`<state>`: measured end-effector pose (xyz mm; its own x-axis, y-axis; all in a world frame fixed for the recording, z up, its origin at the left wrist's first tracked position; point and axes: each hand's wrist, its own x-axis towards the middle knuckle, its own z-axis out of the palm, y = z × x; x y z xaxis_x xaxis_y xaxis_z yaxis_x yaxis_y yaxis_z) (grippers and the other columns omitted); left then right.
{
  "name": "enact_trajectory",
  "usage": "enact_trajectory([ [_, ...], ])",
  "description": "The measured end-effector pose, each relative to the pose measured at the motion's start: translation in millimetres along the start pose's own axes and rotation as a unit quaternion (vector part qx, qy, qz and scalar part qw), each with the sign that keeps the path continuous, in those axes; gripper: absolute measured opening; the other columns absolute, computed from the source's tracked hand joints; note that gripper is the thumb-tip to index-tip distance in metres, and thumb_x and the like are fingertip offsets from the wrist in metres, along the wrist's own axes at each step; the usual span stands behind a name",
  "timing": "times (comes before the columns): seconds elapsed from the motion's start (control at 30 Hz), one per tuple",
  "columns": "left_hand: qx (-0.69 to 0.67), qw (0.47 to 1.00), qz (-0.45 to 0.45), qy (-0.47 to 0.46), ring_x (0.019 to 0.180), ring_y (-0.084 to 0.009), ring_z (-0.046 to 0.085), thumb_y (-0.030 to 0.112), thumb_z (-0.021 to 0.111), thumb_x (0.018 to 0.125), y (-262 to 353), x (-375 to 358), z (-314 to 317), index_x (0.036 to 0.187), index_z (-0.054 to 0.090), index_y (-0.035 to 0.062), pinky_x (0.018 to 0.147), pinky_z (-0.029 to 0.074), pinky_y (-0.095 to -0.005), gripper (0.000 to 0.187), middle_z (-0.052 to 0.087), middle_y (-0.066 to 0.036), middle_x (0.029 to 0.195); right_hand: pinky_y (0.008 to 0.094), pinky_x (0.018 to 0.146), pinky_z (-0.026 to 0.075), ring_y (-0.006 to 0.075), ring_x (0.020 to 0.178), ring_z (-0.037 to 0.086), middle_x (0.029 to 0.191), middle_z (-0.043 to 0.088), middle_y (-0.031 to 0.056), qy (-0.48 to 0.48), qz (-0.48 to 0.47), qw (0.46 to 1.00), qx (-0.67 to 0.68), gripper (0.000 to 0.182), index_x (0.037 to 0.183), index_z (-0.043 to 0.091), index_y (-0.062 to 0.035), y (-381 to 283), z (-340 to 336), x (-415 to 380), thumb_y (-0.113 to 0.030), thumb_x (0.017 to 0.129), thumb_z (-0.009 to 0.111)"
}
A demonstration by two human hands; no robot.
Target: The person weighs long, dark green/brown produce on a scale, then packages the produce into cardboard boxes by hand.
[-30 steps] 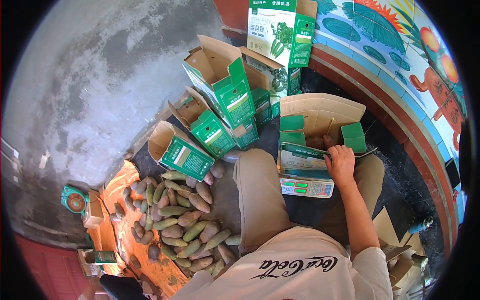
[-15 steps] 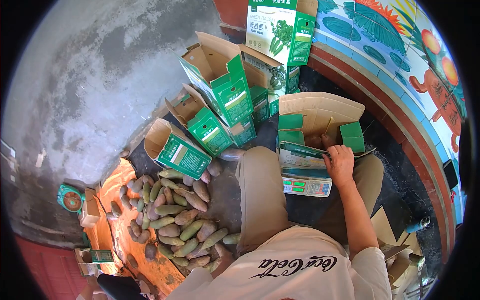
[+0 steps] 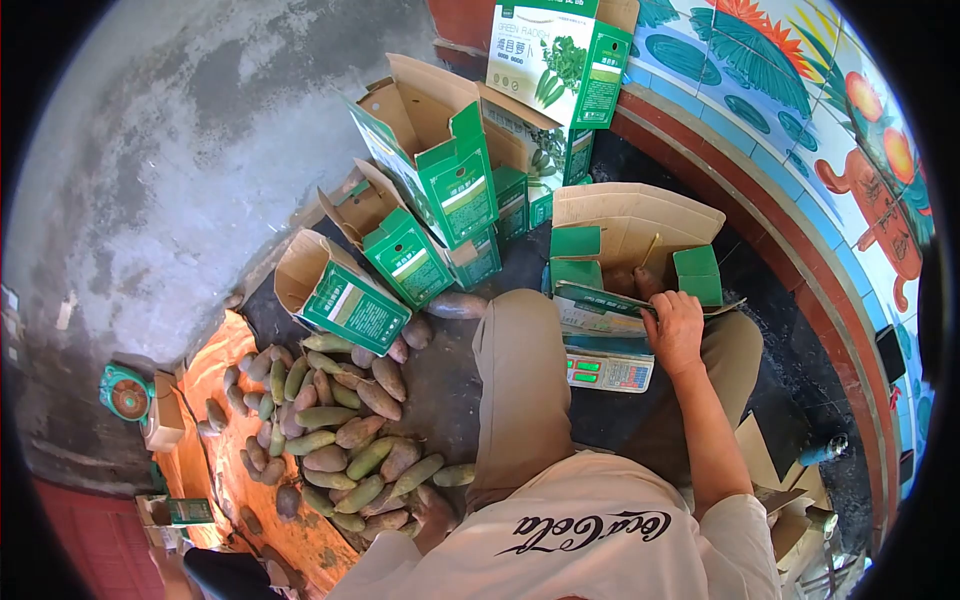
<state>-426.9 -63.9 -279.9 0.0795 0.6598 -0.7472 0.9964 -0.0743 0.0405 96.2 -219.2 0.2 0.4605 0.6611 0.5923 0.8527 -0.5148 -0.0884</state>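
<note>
A person's right hand curls its fingers over the front flap of an open carton holding a few radishes, set on a scale; the grip is unchanged, the empty boxes having shifted slightly in frame; left hand unseen

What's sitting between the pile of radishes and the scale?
In the head view, the person's left leg in tan trousers lies between the radish pile and the scale, with a strip of dark ground on the pile's side.
</note>
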Motion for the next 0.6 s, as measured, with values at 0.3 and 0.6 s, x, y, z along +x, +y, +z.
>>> enact_trajectory([
  [0.3, 0.021, 0.999, 0.016, 0.02, 0.08, -0.0192, 0.058, 0.023, 0.054, 0.073, -31, 6, -26, 0.075, 0.054, 0.0099, 0.074, 0.049, -0.0318, 0.013, 0.057, -0.004, 0.081, 0.0392, 0.069, 0.04, 0.0276, 0.075, 0.052, 0.077, 0.052, 0.0075, -0.002, -0.004, 1.0, -0.007, 0.025, 0.083, 0.053, -0.0088, 0, 1, 2, -0.013, 0.069, 0.074],
  [0.6, 0.278, 0.858, 0.403, 0.156, 0.074, -0.0171, 0.058, 0.021, 0.053, 0.071, -331, 2, -219, 0.068, 0.053, 0.0099, 0.071, 0.05, -0.0304, 0.011, 0.056, -0.002, 0.075, 0.0392, 0.068, 0.04, 0.0277, 0.075, 0.052, 0.076, 0.052, 0.0075, -0.005, -0.005, 1.0, -0.013, 0.025, 0.083, 0.053, -0.0091, -1, 0, 2, -0.013, 0.069, 0.074],
])
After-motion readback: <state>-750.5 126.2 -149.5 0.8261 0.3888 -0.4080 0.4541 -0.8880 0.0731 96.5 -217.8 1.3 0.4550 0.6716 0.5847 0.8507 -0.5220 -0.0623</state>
